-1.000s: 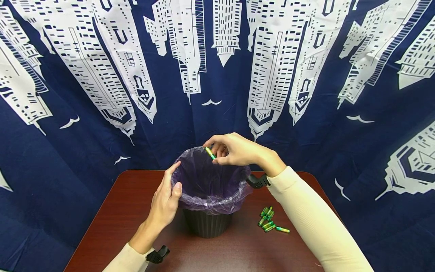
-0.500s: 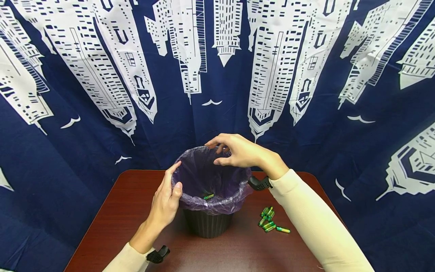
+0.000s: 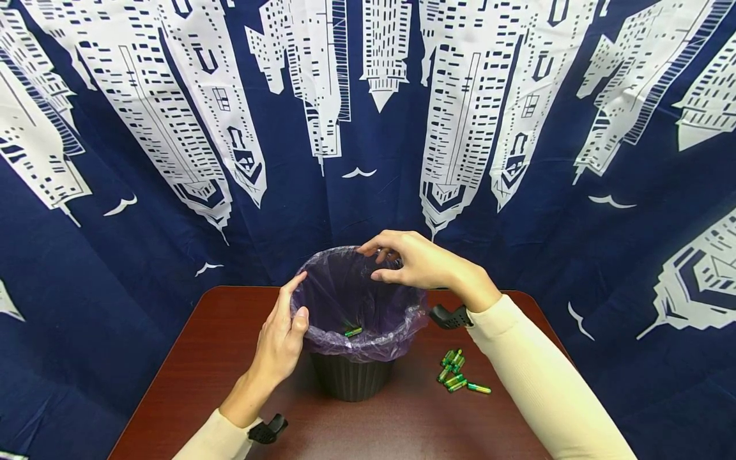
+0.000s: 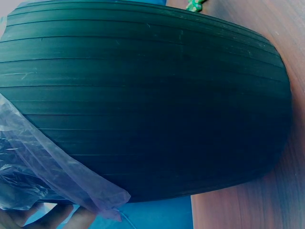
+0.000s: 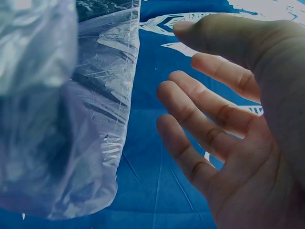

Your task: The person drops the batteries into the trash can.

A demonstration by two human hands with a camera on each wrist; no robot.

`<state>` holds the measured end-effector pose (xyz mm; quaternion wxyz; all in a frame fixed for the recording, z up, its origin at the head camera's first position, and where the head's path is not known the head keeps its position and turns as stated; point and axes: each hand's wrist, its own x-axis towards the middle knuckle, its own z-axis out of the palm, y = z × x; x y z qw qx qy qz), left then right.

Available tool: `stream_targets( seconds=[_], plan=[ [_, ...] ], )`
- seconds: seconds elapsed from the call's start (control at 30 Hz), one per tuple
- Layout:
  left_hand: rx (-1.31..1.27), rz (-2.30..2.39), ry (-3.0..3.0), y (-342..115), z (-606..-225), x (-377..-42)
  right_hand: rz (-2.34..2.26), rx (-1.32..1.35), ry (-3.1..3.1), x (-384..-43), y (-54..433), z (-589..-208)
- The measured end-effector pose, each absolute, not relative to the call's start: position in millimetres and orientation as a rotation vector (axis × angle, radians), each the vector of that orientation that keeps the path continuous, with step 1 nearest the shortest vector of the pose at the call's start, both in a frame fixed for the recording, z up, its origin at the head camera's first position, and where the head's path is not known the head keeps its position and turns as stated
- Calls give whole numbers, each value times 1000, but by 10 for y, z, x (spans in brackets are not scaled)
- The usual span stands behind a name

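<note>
A black ribbed trash can (image 3: 352, 378) stands on the table, lined with a translucent purple bag (image 3: 368, 350) folded over its rim. My left hand (image 3: 278, 342) holds the can's left side at the rim, thumb towards the front. In the left wrist view, the can's wall fills most of the picture, with some fingers (image 4: 81, 219) beside the bag. A green and yellow battery (image 3: 353, 332) lies inside the can. Over the can's right rear rim hovers my right hand (image 3: 422, 260), fingers loosely bent and holding nothing, as the right wrist view also shows.
Right of the can, several green and yellow batteries (image 3: 455, 370) lie in a loose group on the brown table (image 3: 230, 332). Behind the table hangs a blue curtain (image 3: 356, 211) printed with white buildings. Both wrists wear black straps.
One second ago my right hand pinched a battery above the can. It let go, and the battery now lies inside. The right hand has since drifted right; the left hand stays put.
</note>
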<state>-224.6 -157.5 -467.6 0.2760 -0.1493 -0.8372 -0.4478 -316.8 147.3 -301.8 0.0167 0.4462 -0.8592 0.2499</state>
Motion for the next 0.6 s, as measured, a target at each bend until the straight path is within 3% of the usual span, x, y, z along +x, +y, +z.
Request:
stream_targets(
  seconds=[0.6],
  plan=[
    [-395,-1169,-2233,-1554,-4710,-2247,824,1330,-2601,-2982,1781,-3133]
  ],
)
